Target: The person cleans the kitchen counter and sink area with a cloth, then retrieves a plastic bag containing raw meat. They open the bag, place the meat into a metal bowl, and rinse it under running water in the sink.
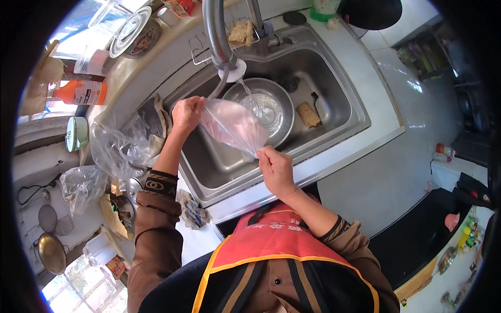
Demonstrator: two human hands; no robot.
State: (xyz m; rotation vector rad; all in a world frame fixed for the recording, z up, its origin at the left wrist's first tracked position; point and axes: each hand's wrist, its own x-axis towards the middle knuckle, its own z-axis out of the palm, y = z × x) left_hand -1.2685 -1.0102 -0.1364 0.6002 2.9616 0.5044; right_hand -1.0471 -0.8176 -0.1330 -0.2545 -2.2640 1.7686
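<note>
Stretched between my hands over the sink is a clear plastic bag [236,123] with something pale pink inside, perhaps meat. My left hand [187,113] grips its upper left corner beside the faucet. The lower right end of the bag is pinched in my right hand [277,172], near the sink's front edge. Behind the bag a round metal basin [287,117] stands in the stainless steel sink [219,172]. Water runs from the faucet [221,43] into the basin, which holds water. The bag hides the basin's left front part.
Right of the basin lie a brown sponge [308,115] and a dark scrubber [291,83]. Crumpled plastic bags [121,144] crowd the counter at left. A grey rag [191,209] lies by the sink's front left corner. On the sill stands an orange bottle [84,92].
</note>
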